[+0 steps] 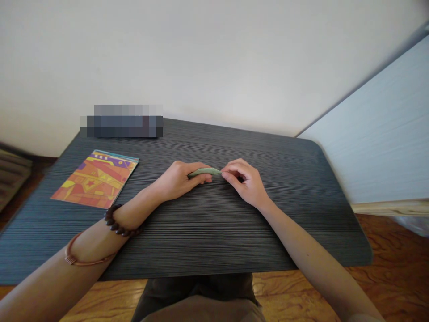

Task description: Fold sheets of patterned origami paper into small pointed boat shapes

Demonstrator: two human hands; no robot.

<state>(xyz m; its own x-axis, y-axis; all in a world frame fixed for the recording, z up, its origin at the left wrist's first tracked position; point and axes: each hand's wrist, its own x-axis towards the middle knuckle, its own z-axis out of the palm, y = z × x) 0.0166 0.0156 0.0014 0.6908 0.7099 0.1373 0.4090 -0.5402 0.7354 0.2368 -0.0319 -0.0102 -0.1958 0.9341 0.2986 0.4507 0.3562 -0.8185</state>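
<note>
Between our two hands, over the dark tabletop (201, 237), we had the green piece (204, 171): thin, folded-looking, likely paper. Our left hand (179, 179) was closed on its left part, fingers along the far side, thumb along the near side. Our right hand (247, 181) made a narrow pinch, thumb and forefinger meeting at the tip, other fingers curled in.

Step, as we judged it: folding or creasing, left side steadying, right side working the tip. Next move, in our view, called for a firm left grip plus a light, exact right pinch; pulling hard could have bent the point. Long axis: side to side, left palm to right fingertips, near level. Pointed end faced our right hand; the other end sat inside our left, partly hidden. Couldn't tell whether it touched the tabletop, or how many layers it had.

Left of our left hand, near the wrist with the beaded bracelet (115, 224), lay a patterned booklet (94, 181). Beyond that, farther from both hands, stood a pixelated block (124, 126), contents unreadable.
</note>
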